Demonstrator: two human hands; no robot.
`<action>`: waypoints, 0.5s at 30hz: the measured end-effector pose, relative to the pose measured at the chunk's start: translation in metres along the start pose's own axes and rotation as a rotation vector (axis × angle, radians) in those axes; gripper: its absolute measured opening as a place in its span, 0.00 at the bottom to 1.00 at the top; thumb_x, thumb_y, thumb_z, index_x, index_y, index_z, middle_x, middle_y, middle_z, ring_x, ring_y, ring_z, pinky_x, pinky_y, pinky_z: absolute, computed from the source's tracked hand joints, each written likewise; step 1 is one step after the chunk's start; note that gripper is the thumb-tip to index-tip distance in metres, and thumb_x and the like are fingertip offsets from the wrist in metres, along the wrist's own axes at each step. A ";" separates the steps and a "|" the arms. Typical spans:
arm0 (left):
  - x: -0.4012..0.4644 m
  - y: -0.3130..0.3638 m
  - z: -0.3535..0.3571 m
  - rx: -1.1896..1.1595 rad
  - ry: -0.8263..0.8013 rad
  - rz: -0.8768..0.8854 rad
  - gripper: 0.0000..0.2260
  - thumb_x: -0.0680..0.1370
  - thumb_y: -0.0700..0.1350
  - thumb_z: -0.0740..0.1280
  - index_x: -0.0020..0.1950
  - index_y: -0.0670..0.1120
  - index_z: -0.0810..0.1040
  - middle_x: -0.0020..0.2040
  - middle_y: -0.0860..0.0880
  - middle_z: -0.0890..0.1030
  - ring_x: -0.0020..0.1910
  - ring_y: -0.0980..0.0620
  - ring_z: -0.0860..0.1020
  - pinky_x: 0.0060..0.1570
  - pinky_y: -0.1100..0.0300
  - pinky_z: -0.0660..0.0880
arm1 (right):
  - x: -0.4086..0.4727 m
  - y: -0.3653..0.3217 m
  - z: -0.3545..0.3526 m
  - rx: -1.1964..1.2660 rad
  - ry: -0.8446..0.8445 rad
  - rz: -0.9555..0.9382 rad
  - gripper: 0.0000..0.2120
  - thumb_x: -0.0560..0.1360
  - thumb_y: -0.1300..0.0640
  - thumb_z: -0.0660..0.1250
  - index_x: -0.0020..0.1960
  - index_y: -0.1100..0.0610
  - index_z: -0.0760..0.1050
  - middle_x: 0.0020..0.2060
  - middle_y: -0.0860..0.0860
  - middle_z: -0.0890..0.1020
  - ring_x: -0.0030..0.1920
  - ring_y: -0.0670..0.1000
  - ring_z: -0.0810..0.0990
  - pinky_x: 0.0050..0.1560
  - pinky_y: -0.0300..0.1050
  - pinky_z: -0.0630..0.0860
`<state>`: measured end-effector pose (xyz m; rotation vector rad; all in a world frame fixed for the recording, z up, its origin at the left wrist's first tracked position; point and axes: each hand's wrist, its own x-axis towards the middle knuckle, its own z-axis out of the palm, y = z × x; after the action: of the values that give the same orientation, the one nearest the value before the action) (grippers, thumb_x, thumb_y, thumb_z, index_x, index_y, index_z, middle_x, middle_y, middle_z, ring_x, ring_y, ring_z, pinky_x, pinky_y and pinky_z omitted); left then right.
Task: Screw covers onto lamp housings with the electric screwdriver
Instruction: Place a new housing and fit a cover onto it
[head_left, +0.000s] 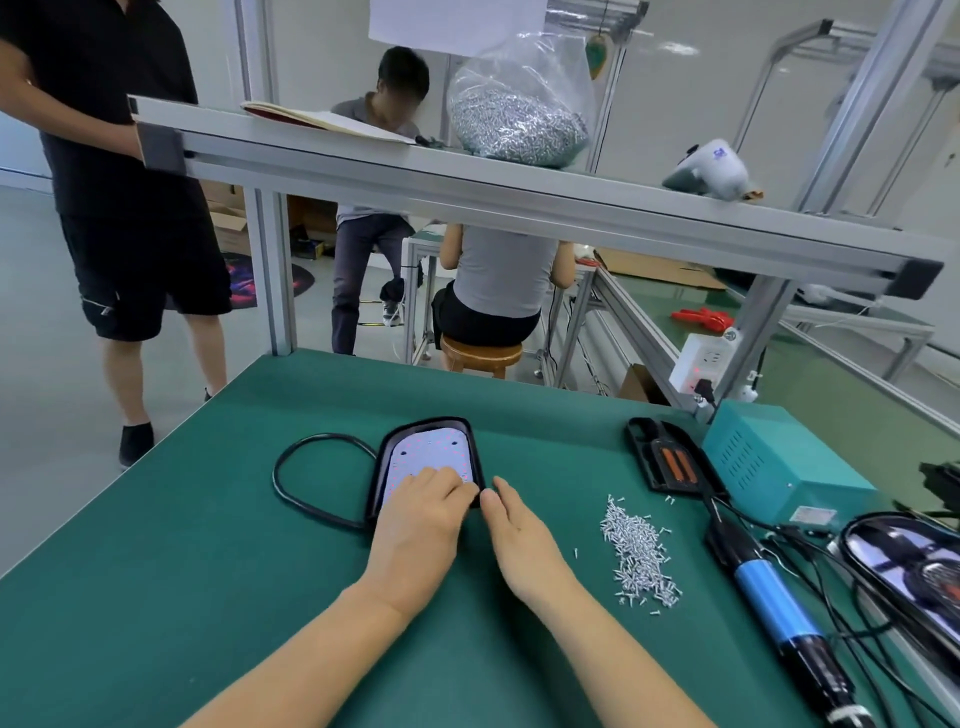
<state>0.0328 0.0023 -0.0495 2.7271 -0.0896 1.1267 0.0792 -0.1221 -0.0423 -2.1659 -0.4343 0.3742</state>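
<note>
A black lamp housing (428, 428) with a white LED board inside lies on the green mat, a black cable (283, 483) looping from its left side. My left hand (415, 530) rests flat on the near end of the board, fingers straight. My right hand (514, 530) lies beside the housing's right near edge, its fingertips touching the rim. A loose pile of small silver screws (636, 556) sits to the right. The electric screwdriver (774, 603), blue and black, lies on the mat at far right, untouched.
A black cover part (670, 460) with orange strips lies behind the screws, next to a teal power box (774, 462). Another lamp unit (909, 571) and tangled cables are at the right edge. An overhead shelf holds a bag of screws (519, 114). People stand and sit beyond the bench.
</note>
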 end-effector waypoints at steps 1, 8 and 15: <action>-0.001 0.004 -0.001 -0.013 -0.003 -0.002 0.14 0.59 0.31 0.78 0.40 0.44 0.83 0.32 0.50 0.75 0.29 0.49 0.72 0.33 0.61 0.59 | -0.003 0.000 -0.003 0.120 0.003 0.013 0.26 0.84 0.46 0.52 0.79 0.53 0.56 0.77 0.46 0.60 0.77 0.45 0.58 0.74 0.38 0.50; -0.019 0.044 -0.008 -0.164 -0.074 0.125 0.09 0.64 0.34 0.75 0.40 0.44 0.82 0.35 0.50 0.78 0.32 0.50 0.75 0.33 0.64 0.67 | -0.002 -0.003 -0.020 0.245 0.071 0.083 0.12 0.79 0.62 0.59 0.61 0.60 0.75 0.55 0.57 0.81 0.51 0.53 0.77 0.59 0.52 0.75; -0.025 0.011 -0.031 -0.592 0.064 -0.542 0.10 0.78 0.41 0.67 0.59 0.46 0.77 0.56 0.54 0.76 0.56 0.57 0.72 0.58 0.67 0.64 | -0.009 0.016 -0.044 0.231 0.045 0.036 0.14 0.78 0.67 0.59 0.57 0.57 0.79 0.47 0.52 0.82 0.43 0.50 0.75 0.47 0.43 0.71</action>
<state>-0.0082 -0.0023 -0.0440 2.0118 0.2676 0.8507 0.0921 -0.1660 -0.0286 -1.9555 -0.3115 0.3762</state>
